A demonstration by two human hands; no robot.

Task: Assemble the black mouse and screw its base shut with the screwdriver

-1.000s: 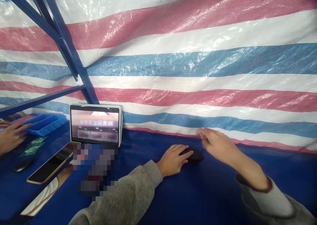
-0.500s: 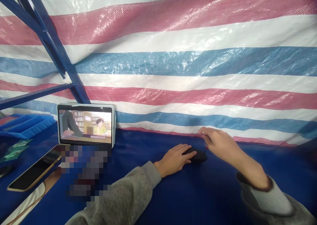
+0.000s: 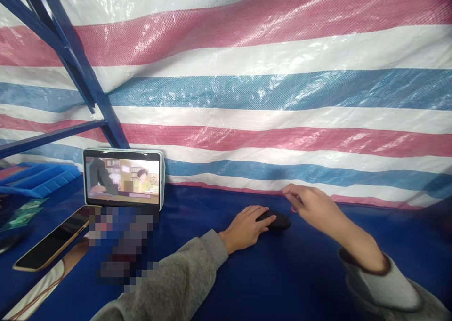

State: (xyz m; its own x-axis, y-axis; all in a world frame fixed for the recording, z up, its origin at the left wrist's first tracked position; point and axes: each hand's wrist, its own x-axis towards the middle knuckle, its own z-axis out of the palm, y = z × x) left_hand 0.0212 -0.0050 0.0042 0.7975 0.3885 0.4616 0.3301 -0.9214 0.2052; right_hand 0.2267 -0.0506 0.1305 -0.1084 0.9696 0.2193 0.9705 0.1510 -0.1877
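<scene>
My left hand (image 3: 243, 229) rests over a black computer mouse (image 3: 278, 220) on the blue tabletop, fingers along its left side and the thumb against the near side. The mouse's right end shows beyond my fingertips. To its right and a little higher, my right hand (image 3: 306, 203) is held with fingers curled together in a pinch. Below those fingers, close to the mouse, a tiny red thing (image 3: 293, 210) is visible; its kind is too small to tell. Whatever the fingertips hold is hidden.
At the left, a tablet (image 3: 123, 177) stands upright with a cartoon playing. A phone (image 3: 52, 241) lies before it, beside a pixelated patch. Blue plastic trays (image 3: 42, 180) and green packets (image 3: 23, 212) sit farther left. Striped sheeting (image 3: 247, 90) and a blue metal frame (image 3: 83, 83) rise behind.
My left hand and the mouse have shifted slightly to the left, widening the gap to my right hand. The right hand stays almost in place, its fingers still curled.
</scene>
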